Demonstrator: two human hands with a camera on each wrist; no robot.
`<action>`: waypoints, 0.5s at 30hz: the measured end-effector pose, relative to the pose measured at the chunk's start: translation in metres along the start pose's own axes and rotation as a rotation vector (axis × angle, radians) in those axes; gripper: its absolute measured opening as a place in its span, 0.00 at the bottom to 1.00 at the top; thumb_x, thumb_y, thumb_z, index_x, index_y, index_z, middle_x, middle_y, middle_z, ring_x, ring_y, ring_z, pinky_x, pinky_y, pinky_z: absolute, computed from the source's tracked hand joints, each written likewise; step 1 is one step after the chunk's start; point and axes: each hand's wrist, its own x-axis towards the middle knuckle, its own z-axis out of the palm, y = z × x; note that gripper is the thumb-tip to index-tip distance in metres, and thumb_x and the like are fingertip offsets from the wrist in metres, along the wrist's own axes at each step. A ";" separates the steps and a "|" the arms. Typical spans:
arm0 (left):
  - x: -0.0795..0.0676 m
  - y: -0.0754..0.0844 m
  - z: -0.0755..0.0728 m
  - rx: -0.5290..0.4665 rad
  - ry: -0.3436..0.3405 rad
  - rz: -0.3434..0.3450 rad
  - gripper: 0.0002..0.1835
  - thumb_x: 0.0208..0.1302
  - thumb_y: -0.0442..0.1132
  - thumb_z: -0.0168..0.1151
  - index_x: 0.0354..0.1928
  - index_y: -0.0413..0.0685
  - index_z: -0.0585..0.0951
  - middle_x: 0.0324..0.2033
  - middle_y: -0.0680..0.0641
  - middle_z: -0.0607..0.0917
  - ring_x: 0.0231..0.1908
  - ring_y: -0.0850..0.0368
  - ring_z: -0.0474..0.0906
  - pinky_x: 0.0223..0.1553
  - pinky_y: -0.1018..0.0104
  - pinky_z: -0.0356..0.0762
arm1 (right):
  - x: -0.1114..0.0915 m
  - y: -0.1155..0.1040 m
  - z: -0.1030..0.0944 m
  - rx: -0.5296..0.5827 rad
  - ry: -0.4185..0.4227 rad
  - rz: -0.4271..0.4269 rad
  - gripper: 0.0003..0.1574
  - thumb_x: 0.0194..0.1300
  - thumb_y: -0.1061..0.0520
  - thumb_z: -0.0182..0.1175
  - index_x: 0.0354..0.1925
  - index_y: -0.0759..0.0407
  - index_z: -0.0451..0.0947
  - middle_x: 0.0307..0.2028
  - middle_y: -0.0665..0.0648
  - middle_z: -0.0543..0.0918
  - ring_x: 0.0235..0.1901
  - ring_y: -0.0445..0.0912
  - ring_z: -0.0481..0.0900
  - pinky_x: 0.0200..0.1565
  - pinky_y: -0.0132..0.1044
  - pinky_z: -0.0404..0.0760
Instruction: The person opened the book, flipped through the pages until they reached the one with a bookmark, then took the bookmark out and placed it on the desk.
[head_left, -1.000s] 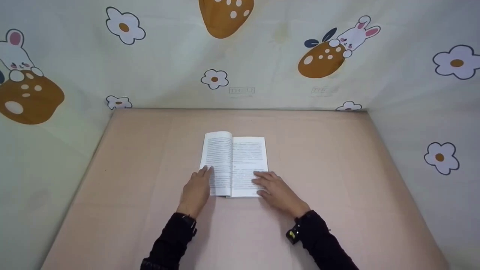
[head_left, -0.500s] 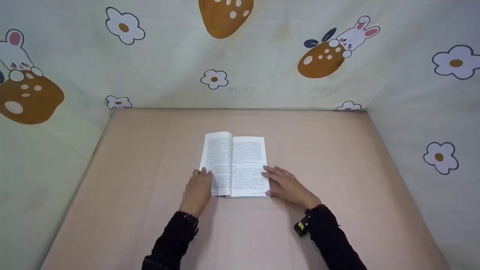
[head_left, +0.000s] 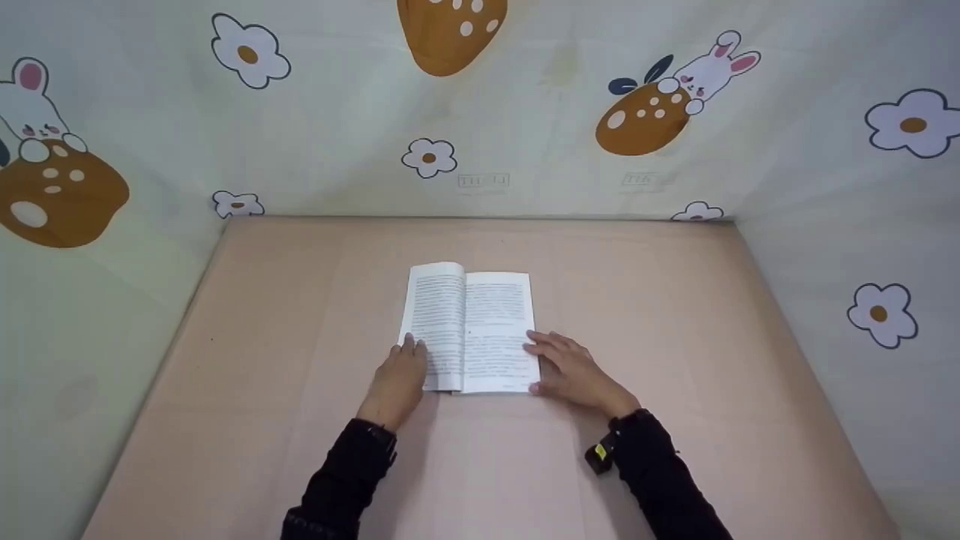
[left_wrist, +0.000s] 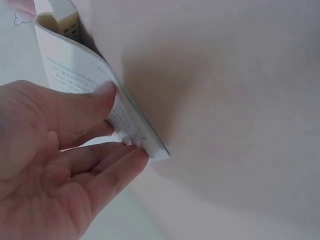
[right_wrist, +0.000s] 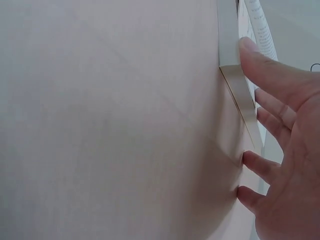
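The book (head_left: 495,304) lies open between your hands — spine (head_left: 464,330) running straight away from you. Your left hand (head_left: 396,379) rests loosely on the left page (head_left: 439,315); your right (head_left: 581,375), fingers spread, touches the right page's outer edge — neither clearly nearer.

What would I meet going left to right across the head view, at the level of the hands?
Left wall → pinkish tabletop → left hand → open book → right hand → tabletop again → right wall.
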 end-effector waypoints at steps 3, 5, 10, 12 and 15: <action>0.001 0.000 -0.004 -0.024 -0.035 0.001 0.24 0.56 0.21 0.55 0.57 0.24 0.69 0.58 0.24 0.68 0.54 0.33 0.71 0.52 0.52 0.76 | 0.000 -0.002 0.000 -0.005 0.014 -0.002 0.40 0.54 0.46 0.65 0.62 0.60 0.68 0.68 0.59 0.61 0.68 0.64 0.53 0.64 0.64 0.51; 0.002 0.000 -0.005 -0.040 -0.053 -0.005 0.24 0.56 0.20 0.54 0.58 0.24 0.68 0.58 0.24 0.68 0.55 0.32 0.71 0.51 0.50 0.76 | 0.001 -0.003 0.000 -0.013 0.024 -0.001 0.38 0.55 0.47 0.65 0.61 0.60 0.69 0.68 0.59 0.62 0.67 0.63 0.55 0.63 0.64 0.53; 0.003 0.001 -0.007 -0.046 -0.080 -0.009 0.25 0.55 0.18 0.53 0.58 0.23 0.67 0.58 0.23 0.67 0.55 0.31 0.70 0.49 0.50 0.78 | 0.003 -0.007 0.001 -0.050 0.031 0.038 0.37 0.55 0.49 0.66 0.61 0.59 0.69 0.68 0.57 0.63 0.67 0.58 0.57 0.62 0.63 0.57; 0.004 0.001 -0.006 -0.037 -0.087 -0.011 0.25 0.55 0.19 0.53 0.58 0.23 0.67 0.58 0.23 0.67 0.55 0.32 0.70 0.49 0.50 0.78 | 0.004 -0.008 0.001 -0.060 0.026 0.058 0.37 0.55 0.49 0.66 0.61 0.58 0.69 0.68 0.56 0.62 0.67 0.57 0.56 0.62 0.62 0.57; 0.005 0.001 -0.006 -0.030 -0.089 -0.013 0.26 0.55 0.19 0.53 0.58 0.23 0.67 0.58 0.23 0.67 0.54 0.32 0.71 0.48 0.51 0.78 | 0.004 -0.009 0.001 -0.062 0.021 0.075 0.38 0.55 0.48 0.65 0.62 0.57 0.68 0.68 0.55 0.62 0.68 0.57 0.56 0.63 0.61 0.56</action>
